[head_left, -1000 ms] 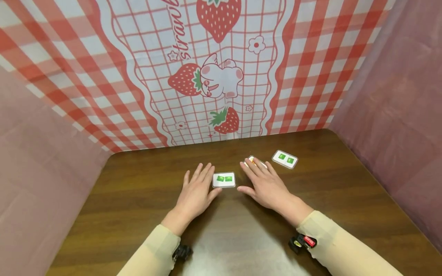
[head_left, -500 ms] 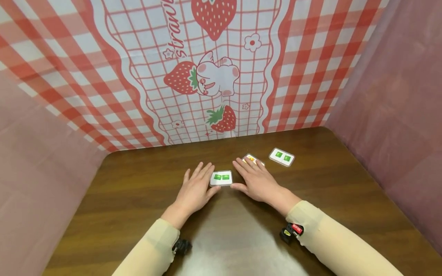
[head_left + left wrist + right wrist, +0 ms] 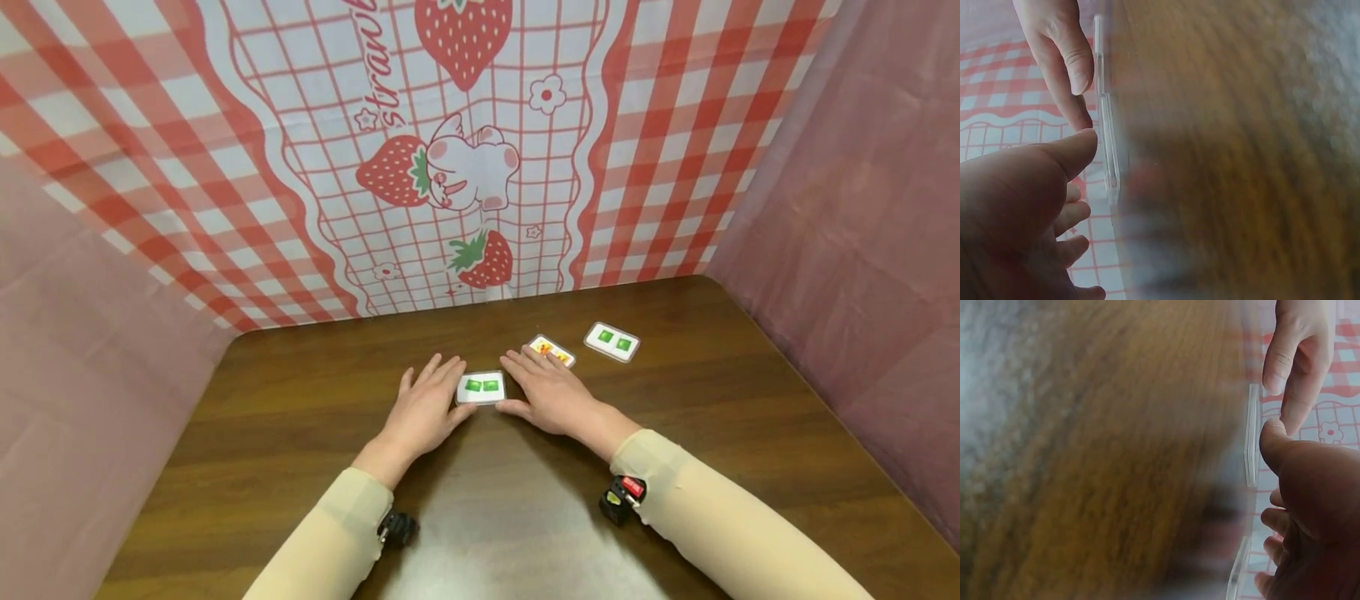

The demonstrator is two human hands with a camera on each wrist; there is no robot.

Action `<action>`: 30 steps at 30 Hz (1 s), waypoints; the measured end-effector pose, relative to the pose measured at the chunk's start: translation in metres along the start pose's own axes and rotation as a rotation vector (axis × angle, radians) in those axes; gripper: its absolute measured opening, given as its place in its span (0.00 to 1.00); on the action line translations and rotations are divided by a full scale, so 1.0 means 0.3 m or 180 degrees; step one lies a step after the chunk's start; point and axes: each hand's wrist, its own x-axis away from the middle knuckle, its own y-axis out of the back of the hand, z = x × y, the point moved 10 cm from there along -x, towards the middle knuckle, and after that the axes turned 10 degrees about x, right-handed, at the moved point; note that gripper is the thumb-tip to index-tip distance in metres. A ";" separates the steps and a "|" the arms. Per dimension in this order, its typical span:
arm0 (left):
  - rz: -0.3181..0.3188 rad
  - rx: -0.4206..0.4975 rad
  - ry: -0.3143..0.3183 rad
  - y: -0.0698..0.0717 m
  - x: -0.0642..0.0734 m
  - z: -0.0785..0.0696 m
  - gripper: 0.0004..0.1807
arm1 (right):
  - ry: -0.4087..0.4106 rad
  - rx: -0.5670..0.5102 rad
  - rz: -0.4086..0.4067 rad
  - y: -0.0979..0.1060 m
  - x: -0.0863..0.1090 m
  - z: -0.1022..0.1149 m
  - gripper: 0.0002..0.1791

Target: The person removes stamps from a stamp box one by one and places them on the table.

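Observation:
A white card with two green squares [image 3: 481, 387] lies between my hands, in a clear case whose thin edge shows in the left wrist view. My left hand [image 3: 423, 408] is at its left side, fingers straight and thumb tip at the near left corner. On the other side, my right hand [image 3: 551, 396] stretches its fingers past the card's right edge, thumb at the near right corner. Beyond these fingers lies a white card with orange-yellow pictures [image 3: 542, 342], partly hidden by them. Both thumbs come close to the case in the right wrist view.
Another white card with two green squares [image 3: 612, 342] lies farther back to the right on the brown wooden table [image 3: 300, 400]. A red-and-white strawberry cloth [image 3: 480, 192] hangs behind the table, with pink cloth [image 3: 810, 250] at the sides.
My right hand has moved left, off most of the orange-yellow card and up to the middle card's right edge. The left hand stays at the card's left edge.

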 end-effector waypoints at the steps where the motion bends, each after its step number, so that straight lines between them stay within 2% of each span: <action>1: 0.0006 0.0014 0.0003 -0.001 0.000 0.002 0.42 | 0.0001 -0.0011 0.0006 -0.001 -0.003 0.000 0.44; 12: 0.0009 0.0057 -0.0009 0.000 -0.012 0.006 0.40 | 0.0089 -0.0098 -0.0014 -0.002 -0.022 0.001 0.42; 20: 0.0014 0.0032 0.0005 0.001 -0.017 0.009 0.37 | 0.0178 -0.0124 -0.0166 0.001 -0.038 0.012 0.38; 30: 0.0066 0.0038 -0.0005 -0.013 -0.012 0.003 0.36 | 0.0144 -0.0136 -0.0162 -0.004 -0.029 0.018 0.33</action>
